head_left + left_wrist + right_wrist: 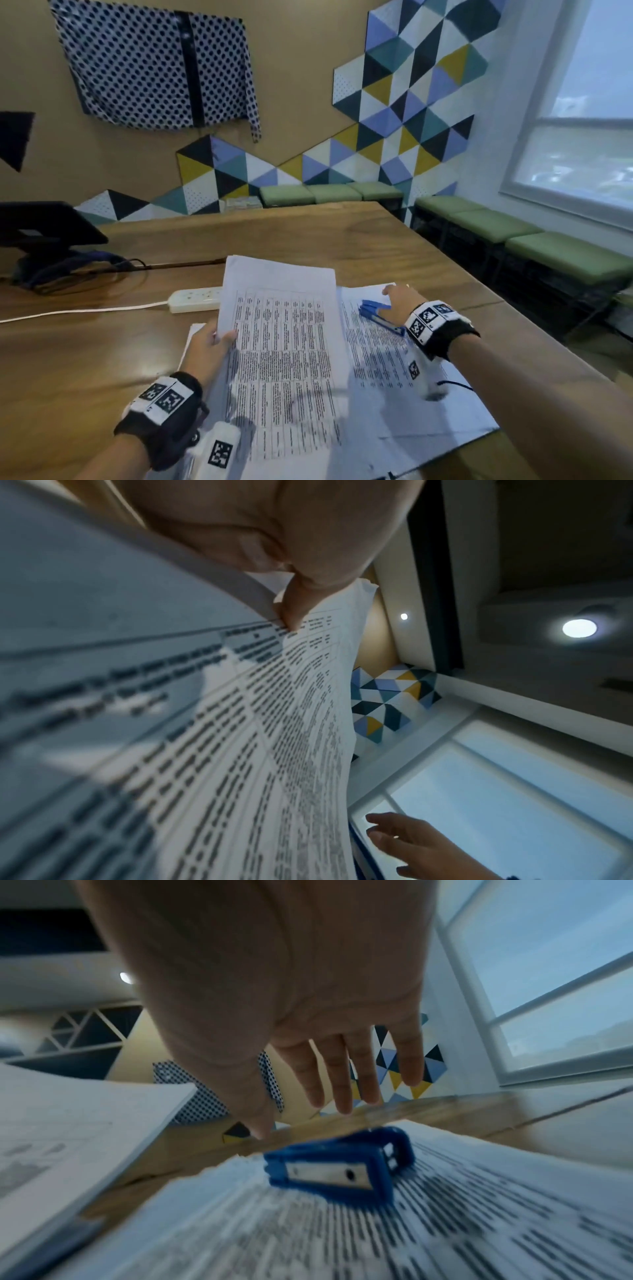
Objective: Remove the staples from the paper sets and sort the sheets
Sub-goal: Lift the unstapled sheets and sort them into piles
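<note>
My left hand [212, 339] grips the left edge of a printed paper set [284, 342] and holds it tilted up above the table; the left wrist view shows the thumb [298, 610] pressed on that paper set [240, 750]. More printed sheets [394, 387] lie flat on the wooden table [308, 233] underneath. A blue stapler [376, 313] lies on those sheets at the right. My right hand [400, 298] hovers just above the stapler [339, 1164] with its fingers [342, 1074] straight and spread, holding nothing.
A white power strip [195, 299] with its cord lies left of the papers. A dark device on a stand [44, 226] and cables sit at the far left. Green benches [513, 233] line the wall and window beyond the table's right edge.
</note>
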Demonstrator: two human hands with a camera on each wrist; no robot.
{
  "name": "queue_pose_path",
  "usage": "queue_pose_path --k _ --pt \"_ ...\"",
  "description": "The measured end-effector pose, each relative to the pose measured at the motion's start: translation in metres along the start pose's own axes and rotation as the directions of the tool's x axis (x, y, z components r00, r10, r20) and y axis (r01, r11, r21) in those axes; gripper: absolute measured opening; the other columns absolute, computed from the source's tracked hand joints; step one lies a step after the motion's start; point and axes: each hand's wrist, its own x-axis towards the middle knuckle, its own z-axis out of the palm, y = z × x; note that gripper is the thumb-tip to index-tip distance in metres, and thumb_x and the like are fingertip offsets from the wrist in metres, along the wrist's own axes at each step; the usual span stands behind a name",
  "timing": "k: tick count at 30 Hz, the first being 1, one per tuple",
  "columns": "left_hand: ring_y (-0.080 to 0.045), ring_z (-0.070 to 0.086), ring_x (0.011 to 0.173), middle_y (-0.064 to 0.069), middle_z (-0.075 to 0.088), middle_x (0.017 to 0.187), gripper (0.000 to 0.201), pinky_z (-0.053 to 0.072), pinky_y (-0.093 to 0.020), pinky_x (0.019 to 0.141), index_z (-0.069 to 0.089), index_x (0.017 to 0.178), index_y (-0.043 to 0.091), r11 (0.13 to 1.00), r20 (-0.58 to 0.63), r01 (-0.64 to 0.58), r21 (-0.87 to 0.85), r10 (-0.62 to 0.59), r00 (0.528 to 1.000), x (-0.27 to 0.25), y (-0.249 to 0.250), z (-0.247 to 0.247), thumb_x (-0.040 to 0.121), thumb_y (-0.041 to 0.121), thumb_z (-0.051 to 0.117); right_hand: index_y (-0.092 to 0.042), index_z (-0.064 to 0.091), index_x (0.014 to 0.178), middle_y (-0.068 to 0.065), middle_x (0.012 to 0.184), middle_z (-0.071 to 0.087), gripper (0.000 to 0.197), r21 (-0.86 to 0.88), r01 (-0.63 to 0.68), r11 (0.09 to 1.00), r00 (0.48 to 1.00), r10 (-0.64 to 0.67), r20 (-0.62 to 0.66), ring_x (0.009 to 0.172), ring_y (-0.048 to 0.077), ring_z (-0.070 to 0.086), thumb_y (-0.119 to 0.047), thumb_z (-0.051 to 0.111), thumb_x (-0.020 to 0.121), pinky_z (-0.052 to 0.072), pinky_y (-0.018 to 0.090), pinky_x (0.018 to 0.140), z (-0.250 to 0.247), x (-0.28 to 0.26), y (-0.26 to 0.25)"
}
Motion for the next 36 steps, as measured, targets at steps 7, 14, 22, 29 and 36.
queue_pose_path --k 7,14,22,29,36 --pt "-0.022 0.055 0.100 -0.011 0.060 0.113 0.029 0.041 -0.030 0.089 0.055 0.120 0.000 0.999 0.013 0.051 0.004 -0.051 0.999 0.005 -0.012 0.003 0.092 -0.002 0.047 -0.009 0.058 0.098 0.002 0.082 0.059 0.025 -0.169 0.024 0.985 0.995 -0.008 0.095 0.079 0.021 0.060 -0.030 0.051 0.087 0.048 0.029 0.065 0.021 0.010 0.001" --pt "-0.018 0.062 0.092 -0.004 0.065 0.100 0.022 0.049 -0.031 0.088 0.061 0.096 0.017 0.992 0.022 0.066 -0.109 -0.064 0.998 0.000 -0.004 -0.002 0.092 -0.001 0.048 -0.012 0.032 0.096 -0.002 0.076 0.046 0.049 -0.010 -0.031 0.999 0.999 0.032 0.036 0.067 0.016 0.051 -0.027 0.071 0.071 0.035 0.022 0.046 0.007 0.007 -0.002" --pt "-0.011 0.060 0.101 0.006 0.064 0.105 0.024 0.047 -0.019 0.083 0.057 0.112 0.016 0.985 0.079 -0.049 -0.163 0.062 0.995 -0.016 0.016 -0.011 0.093 0.005 0.048 -0.017 0.040 0.105 0.013 0.088 0.059 0.053 0.690 0.252 0.679 0.939 0.001 -0.343 0.065 0.028 0.060 -0.028 0.079 0.071 0.046 0.030 0.049 -0.067 -0.016 -0.031" --pt "-0.014 0.065 0.102 0.002 0.070 0.106 0.028 0.051 -0.031 0.090 0.061 0.111 0.020 0.964 0.066 -0.143 -0.223 0.161 0.985 -0.027 0.025 -0.013 0.091 0.004 0.049 -0.018 0.047 0.085 -0.010 0.060 0.053 0.011 0.708 0.688 0.158 0.719 -0.016 -0.695 0.046 -0.004 0.046 -0.011 0.053 0.092 0.040 0.013 0.051 -0.098 -0.065 -0.109" --pt "-0.014 0.067 0.098 0.007 0.072 0.100 0.029 0.053 -0.032 0.088 0.060 0.104 0.026 0.944 0.077 -0.227 -0.241 0.252 0.965 -0.042 0.036 -0.015 0.091 0.003 0.047 -0.022 0.050 0.111 -0.013 0.084 0.059 0.042 0.714 0.656 0.244 0.728 0.044 -0.684 0.078 0.013 0.060 -0.048 0.062 0.080 0.053 0.041 0.079 -0.076 -0.063 -0.147"
